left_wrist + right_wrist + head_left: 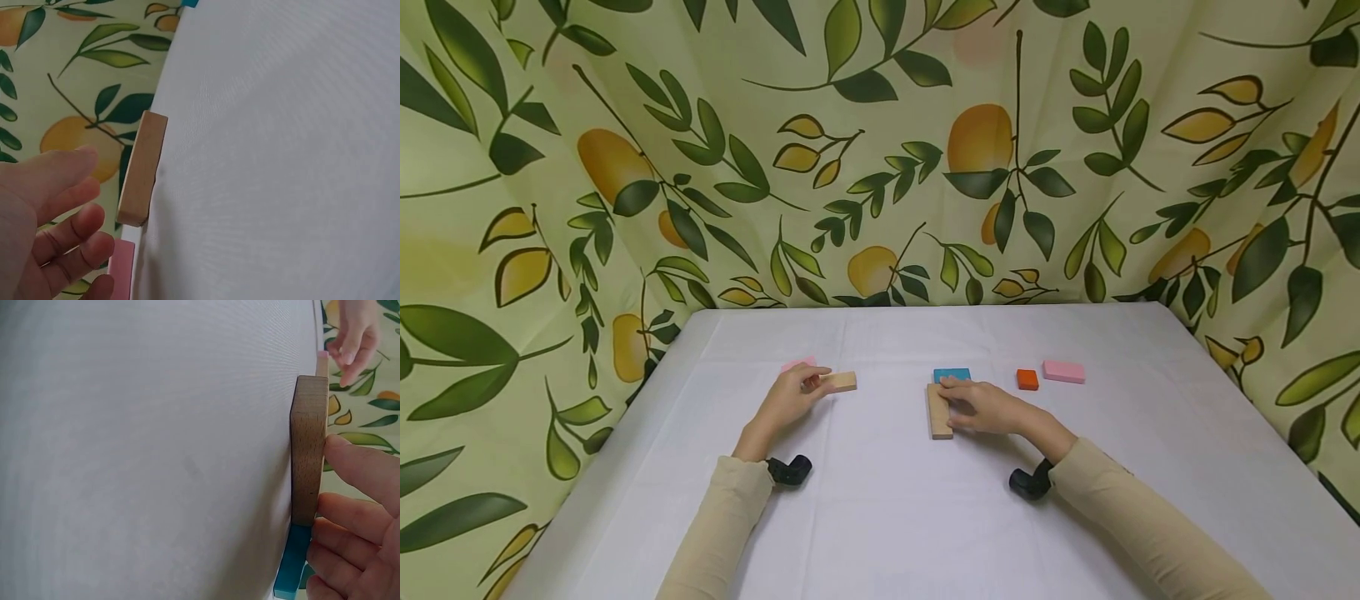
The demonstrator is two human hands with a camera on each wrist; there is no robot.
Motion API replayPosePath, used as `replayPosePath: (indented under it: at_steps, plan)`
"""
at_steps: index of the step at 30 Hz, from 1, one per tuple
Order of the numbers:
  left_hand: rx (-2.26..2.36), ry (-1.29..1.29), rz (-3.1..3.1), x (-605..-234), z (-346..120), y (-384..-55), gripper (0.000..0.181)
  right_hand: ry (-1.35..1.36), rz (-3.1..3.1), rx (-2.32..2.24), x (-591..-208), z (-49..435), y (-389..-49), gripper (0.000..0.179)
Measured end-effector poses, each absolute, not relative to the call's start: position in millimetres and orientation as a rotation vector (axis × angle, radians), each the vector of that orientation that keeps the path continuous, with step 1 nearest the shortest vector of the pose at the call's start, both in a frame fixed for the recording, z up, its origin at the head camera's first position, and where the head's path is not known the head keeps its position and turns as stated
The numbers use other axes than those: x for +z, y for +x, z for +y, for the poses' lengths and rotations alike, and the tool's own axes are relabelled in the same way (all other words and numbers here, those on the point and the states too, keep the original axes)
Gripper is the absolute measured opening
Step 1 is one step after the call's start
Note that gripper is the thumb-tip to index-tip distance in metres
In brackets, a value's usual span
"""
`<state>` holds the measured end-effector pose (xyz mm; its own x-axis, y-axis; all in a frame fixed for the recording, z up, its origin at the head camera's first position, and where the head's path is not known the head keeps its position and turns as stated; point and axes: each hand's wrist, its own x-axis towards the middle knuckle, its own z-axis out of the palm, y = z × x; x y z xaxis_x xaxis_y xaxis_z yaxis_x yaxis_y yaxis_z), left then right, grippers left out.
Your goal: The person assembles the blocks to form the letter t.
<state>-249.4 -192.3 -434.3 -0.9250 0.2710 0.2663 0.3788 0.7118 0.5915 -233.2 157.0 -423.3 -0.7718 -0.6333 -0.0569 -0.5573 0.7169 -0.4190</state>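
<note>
My left hand (792, 393) is beside a light wooden block (841, 382) lying on the white cloth. In the left wrist view its fingers (80, 223) are loosely bent, apart from that block (144, 167). Partly behind this hand lies a pink block (798, 363). My right hand (988, 407) rests its fingertips on another wooden block (938, 412), which stretches toward me. In the right wrist view the thumb and a finger touch the same face of this block (309, 447). A blue block (951, 375) sits against its far end, partly covered by the fingers.
An orange-red block (1027, 380) and a second pink block (1063, 372) lie to the right of the right hand. White cloth covers the table (880, 517). A leaf-patterned curtain (880, 167) hangs behind it and along both sides. Each wrist bears a black camera mount (791, 471).
</note>
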Motion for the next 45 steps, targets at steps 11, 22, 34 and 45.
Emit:
replayPosePath:
  at_steps: [11, 22, 34, 45]
  plan:
    - [-1.085, -0.473, -2.810, -442.1, -200.0, -256.2, 0.034, -0.955, 2.724, -0.568, -424.1, 157.4, -231.7, 0.054]
    - [-1.200, -0.451, -2.859, -442.4, -202.7, -259.9, 0.041, -0.944, 2.725, -0.562, -424.8, 158.2, -232.1, 0.055]
    - [-1.144, -0.401, -2.889, -442.8, -201.6, -264.0, 0.038, -0.953, 2.724, -0.551, -423.0, 156.2, -232.6, 0.054]
    - [-1.143, -0.388, -2.879, -443.1, -200.7, -264.7, 0.033, -0.956, 2.731, -0.540, -421.2, 156.5, -232.4, 0.054]
